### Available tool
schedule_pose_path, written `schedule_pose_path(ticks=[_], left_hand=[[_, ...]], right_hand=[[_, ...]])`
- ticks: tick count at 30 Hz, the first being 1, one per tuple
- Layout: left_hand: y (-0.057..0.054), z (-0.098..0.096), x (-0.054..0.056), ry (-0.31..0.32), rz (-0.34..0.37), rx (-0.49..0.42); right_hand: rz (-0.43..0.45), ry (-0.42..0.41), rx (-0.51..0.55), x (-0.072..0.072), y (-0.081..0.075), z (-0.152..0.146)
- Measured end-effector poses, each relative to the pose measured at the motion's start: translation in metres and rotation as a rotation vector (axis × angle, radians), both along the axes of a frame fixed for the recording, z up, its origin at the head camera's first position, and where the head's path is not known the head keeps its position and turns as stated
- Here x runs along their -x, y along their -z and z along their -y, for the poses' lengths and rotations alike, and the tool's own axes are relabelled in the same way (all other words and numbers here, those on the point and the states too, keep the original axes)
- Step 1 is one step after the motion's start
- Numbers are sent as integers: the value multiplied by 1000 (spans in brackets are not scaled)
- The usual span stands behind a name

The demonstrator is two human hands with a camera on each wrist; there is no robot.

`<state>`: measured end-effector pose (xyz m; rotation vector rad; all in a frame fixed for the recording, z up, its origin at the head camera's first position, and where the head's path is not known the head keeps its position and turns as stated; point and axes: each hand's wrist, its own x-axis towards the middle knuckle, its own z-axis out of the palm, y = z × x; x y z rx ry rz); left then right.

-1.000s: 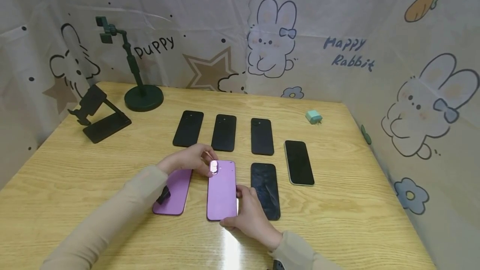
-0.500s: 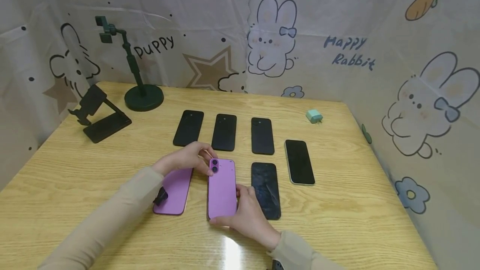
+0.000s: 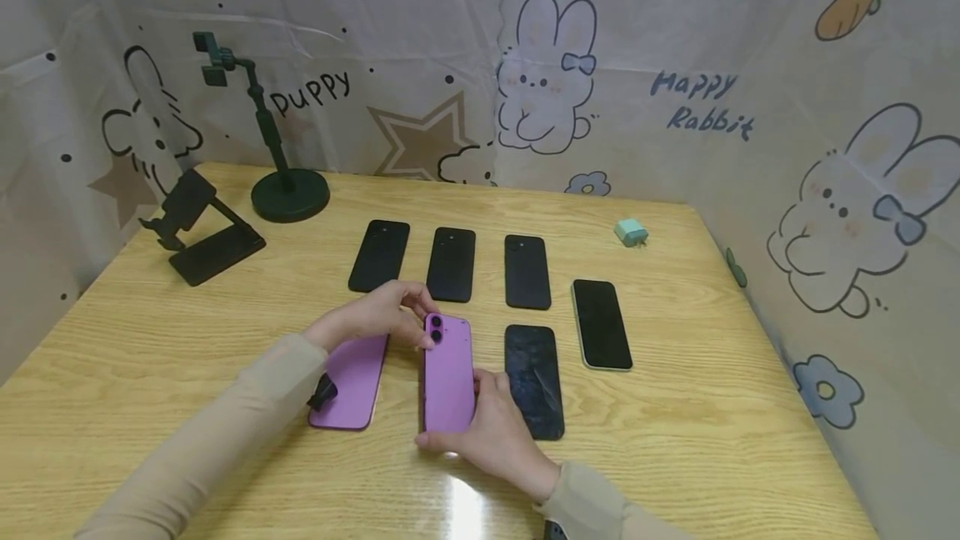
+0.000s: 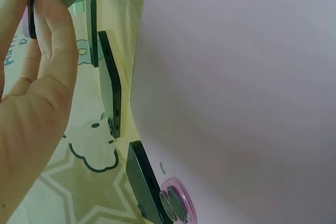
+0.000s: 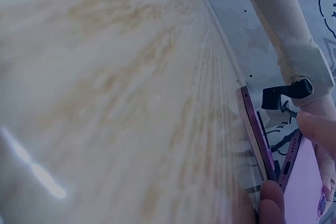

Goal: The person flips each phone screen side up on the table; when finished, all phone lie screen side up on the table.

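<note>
Slightly rightward since the earlier frame, the held purple phone (image 3: 448, 386) now tilts just right of the flat purple phone (image 3: 354, 382). The left hand (image 3: 386, 312) pinches its camera-end corner; the right hand (image 3: 497, 432) grips its lower end and one side. It should feel light, stiff and slick, with breakable glass; best held by its edges, clear of the lenses (image 3: 436, 329).

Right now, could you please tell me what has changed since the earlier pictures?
The purple phone has shifted slightly up in the head view and tilted; the right hand has slid its thumb farther left along the phone's lower end. The left hand also kept hold. The other phones, stands and charger stayed put.
</note>
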<state>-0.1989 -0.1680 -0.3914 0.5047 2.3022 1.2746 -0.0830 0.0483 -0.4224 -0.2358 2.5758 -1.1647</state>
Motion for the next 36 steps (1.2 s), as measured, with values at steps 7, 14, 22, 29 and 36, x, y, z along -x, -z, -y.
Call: schedule_pose_path(ticks=[7,14,22,29,36], left_hand=[[4,-2,0,-14,-4,-46],[8,-3,-1,-37,28,-67],[8,-4,-2,40,45,-72],[10,-5,-1,145,206,-91],[12,-6,-1,216,222,-130]], right_hand=[[18,0,16,1,1,-1],[30,3,47,1,0,0],[69,-24,142,-1,-5,-2],[47,-48,171,-3,-5,-4],[95,-90,247,-2,-2,-8]])
